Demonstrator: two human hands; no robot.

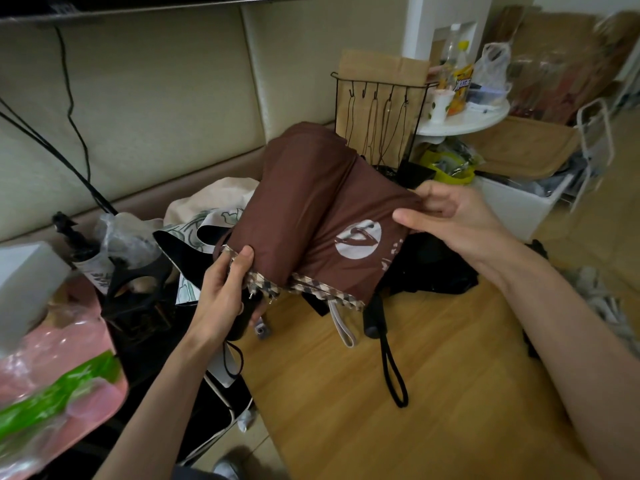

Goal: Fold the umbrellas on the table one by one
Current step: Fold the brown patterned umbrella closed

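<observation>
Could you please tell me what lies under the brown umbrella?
A black umbrella lies on the table beneath the brown umbrella; its handle sticks out towards the camera. How far it reaches underneath is covered by the brown canopy.

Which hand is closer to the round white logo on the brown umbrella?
Right. The right hand pinches the umbrella fabric just right of the logo; the left hand grips the checked hem farther off, down to its left.

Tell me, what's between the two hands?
The brown umbrella, with its round white logo, lies between the left hand and the right hand; both pinch its cloth. The head view shows it.
</observation>
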